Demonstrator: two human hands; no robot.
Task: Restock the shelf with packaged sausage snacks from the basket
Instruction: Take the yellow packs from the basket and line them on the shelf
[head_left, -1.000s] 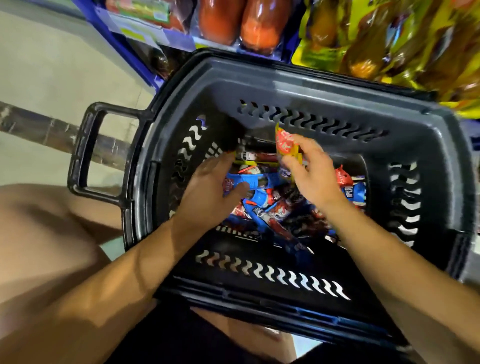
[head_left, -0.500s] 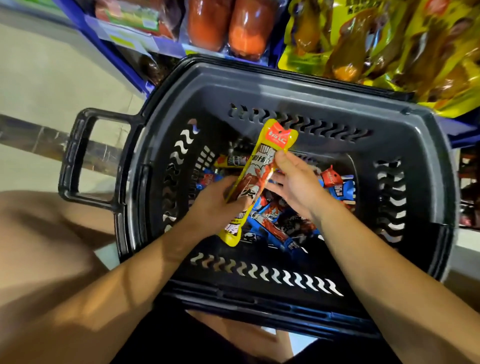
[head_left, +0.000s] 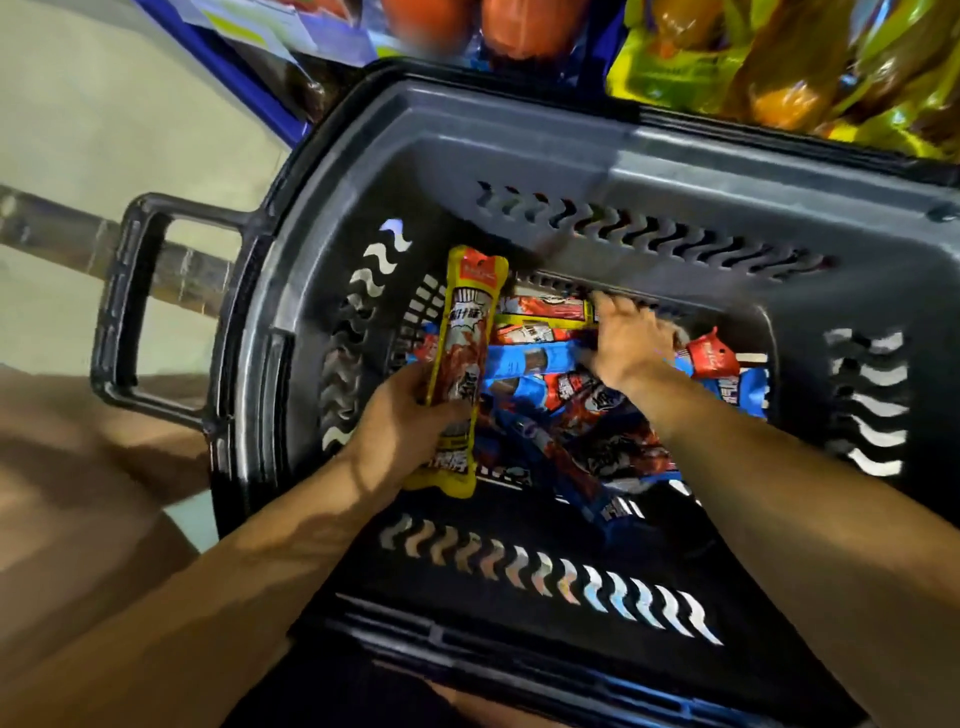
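A: What is held above the basket (head_left: 519, 156)?

B: A long yellow sausage pack (head_left: 464, 358) is gripped by the left hand (head_left: 410, 421) over the basket's left inner side. The fingers are curled round the pack's lower half, with the thumb laid across its front. The pack is held nearly upright in the view, its red-tipped end pointing toward the basket's far wall and its lower end hanging past the wrist.

A: And the right hand (head_left: 626, 343)?

B: It is reached deep into the basket, toward the far wall. Its fingers are spread over the pile of snack packs (head_left: 561, 395) on the basket floor. Contact with the pile is seen, but whether any pack is pinched cannot be told, since the fingertips are blurred and partly hidden.

A: What is seen of the pile?

B: Blue, red and yellow packs are heaped across the basket's floor, mostly toward its far and right sides. A small red pack end (head_left: 710, 356) is seen sticking up just to the right of the right hand.

A: What lies around the basket?

B: The black handle (head_left: 130, 312) is extended from the basket's left side. Beyond the far rim, a blue shelf edge (head_left: 244, 88) is seen, with orange-red sausages (head_left: 488, 26) and yellow-green bagged goods (head_left: 779, 62) stocked behind it. Pale floor (head_left: 104, 104) is visible to the basket's left.
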